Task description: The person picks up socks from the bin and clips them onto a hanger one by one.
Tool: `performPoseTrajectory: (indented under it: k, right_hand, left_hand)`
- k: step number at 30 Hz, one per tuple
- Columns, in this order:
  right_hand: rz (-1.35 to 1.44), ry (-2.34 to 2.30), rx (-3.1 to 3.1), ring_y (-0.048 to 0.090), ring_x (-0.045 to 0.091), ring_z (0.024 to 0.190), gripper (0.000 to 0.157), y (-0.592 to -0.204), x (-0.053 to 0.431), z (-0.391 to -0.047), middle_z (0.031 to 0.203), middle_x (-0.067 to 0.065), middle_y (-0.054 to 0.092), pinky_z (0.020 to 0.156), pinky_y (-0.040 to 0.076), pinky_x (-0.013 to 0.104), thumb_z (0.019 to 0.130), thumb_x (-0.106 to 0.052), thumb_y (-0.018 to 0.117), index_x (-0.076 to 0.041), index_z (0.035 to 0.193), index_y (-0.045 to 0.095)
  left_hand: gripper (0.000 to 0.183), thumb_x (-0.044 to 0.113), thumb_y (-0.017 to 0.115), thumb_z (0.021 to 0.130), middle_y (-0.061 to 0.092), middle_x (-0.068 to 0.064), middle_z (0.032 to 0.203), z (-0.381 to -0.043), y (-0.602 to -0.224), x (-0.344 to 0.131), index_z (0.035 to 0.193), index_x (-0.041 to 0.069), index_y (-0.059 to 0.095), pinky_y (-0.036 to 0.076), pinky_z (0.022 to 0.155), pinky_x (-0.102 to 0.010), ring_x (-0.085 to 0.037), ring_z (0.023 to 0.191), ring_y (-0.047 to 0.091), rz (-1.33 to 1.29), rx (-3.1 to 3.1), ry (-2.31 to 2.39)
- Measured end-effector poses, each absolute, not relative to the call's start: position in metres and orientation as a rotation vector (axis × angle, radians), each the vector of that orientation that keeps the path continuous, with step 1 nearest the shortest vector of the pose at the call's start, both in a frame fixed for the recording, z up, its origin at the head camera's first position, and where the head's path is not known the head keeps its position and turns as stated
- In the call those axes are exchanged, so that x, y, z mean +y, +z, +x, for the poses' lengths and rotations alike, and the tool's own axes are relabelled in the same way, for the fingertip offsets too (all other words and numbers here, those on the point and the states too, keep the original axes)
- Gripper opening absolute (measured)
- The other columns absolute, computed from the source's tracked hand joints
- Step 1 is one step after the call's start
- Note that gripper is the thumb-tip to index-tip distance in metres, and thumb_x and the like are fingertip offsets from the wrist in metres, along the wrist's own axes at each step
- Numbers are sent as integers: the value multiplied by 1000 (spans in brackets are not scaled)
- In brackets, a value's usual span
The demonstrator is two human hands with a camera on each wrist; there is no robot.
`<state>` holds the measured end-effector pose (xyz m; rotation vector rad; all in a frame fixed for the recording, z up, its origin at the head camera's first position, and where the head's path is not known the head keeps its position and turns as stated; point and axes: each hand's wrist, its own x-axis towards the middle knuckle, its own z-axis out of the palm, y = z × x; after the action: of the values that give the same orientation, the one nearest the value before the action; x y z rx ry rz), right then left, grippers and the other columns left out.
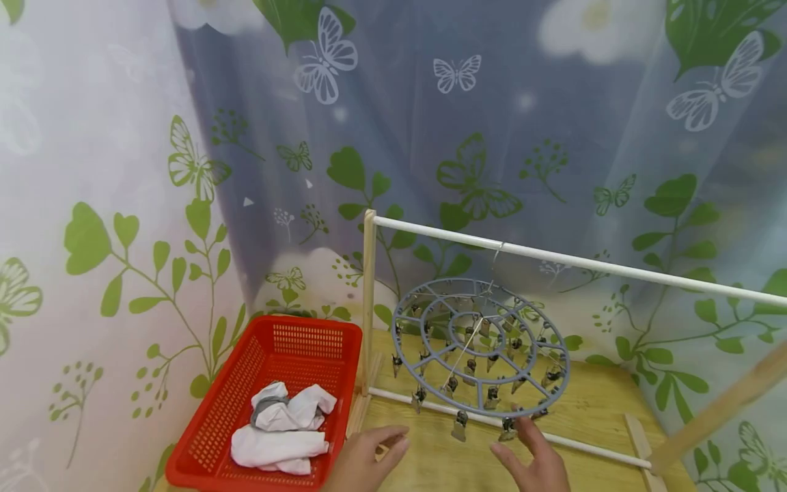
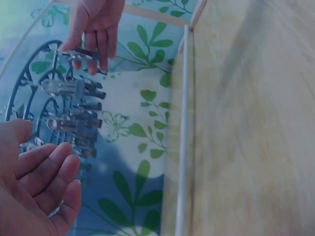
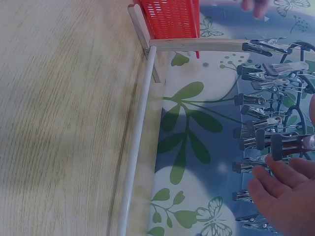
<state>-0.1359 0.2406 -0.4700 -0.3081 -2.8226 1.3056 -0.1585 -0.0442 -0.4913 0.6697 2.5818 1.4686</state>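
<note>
A round grey clip hanger hangs by a hook from the white rod of a wooden stand. Metal clips dangle all around its rings, with nothing visible in them. My right hand is at the hanger's near rim, its fingers extended; in the right wrist view a clip lies between its thumb and fingers, and whether they touch it is unclear. My left hand holds nothing and is to the left of the hanger, its fingers loosely bent. White cloth pieces, one with a grey band, lie in a red basket.
The stand has a top rod, a lower rod and wooden uprights on a wood-grain table. The basket stands left of the stand, close to my left hand. Butterfly-patterned curtains hang behind.
</note>
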Motion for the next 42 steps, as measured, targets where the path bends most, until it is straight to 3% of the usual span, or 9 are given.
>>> performPoseTrajectory:
  k: [3,6,10,14,21,25,33,38,42]
  right_hand:
    - [-253,1392,-2783,45,54,121,82,-473,240,-139,140,34,41,90,47,55,89,-43,68,1,148,33]
    - [-180,1451,-2726,49,50,121,71,-474,238,-141,134,26,53,93,46,55,91,-36,67,-1,146,39]
    - [-158,1459,-2683,55,44,117,48,-474,235,-140,119,13,67,92,47,52,94,-29,64,-2,133,55]
    - [-182,1518,-2650,57,41,115,35,-472,232,-140,114,13,69,88,51,46,96,-21,61,-1,125,61]
    - [-194,1594,-2627,56,41,117,43,-467,233,-138,118,15,67,88,51,46,103,-30,49,2,130,56]
    - [-183,1614,-2616,54,40,119,46,-466,233,-136,118,14,67,91,48,51,104,-35,44,0,132,55]
    - [-172,1655,-2585,55,39,120,38,-467,231,-133,119,15,67,91,50,46,101,-21,54,1,132,55]
    - [-163,1655,-2581,62,31,111,32,-470,230,-133,118,12,68,84,54,36,97,-17,59,-4,126,61]
    - [-174,1617,-2611,63,32,109,36,-469,230,-131,117,12,67,84,53,40,95,-21,63,-2,126,62]
  left_hand:
    - [40,40,56,98,71,2,102,-159,-484,-37,119,8,68,51,75,-28,-7,92,63,702,2574,1515]
    - [39,40,57,97,71,1,104,-159,-479,-30,119,9,69,51,75,-28,-8,94,63,709,2564,1511]
    - [39,41,58,96,71,1,105,-159,-476,-24,119,10,69,51,76,-29,-8,94,63,703,2557,1518]
    - [38,39,58,97,71,0,107,-160,-474,-22,119,10,68,51,78,-29,-8,95,63,721,2609,1566]
    - [30,28,65,95,64,4,116,-160,-475,-17,123,18,65,52,82,-35,-14,103,61,845,2986,1648]
    - [49,16,73,87,55,-3,133,-165,-474,-15,133,19,58,49,87,-42,-22,117,54,998,3215,1589]
    - [64,17,71,85,40,-13,150,-172,-468,-17,144,13,47,41,94,-63,-39,132,41,1104,3320,1326]
    - [62,18,70,87,36,-11,153,-173,-467,-21,145,14,47,39,97,-64,-40,136,36,1060,3282,1267]
    - [65,16,71,86,36,-10,153,-174,-467,-21,146,14,45,39,97,-64,-39,136,36,1063,3278,1244]
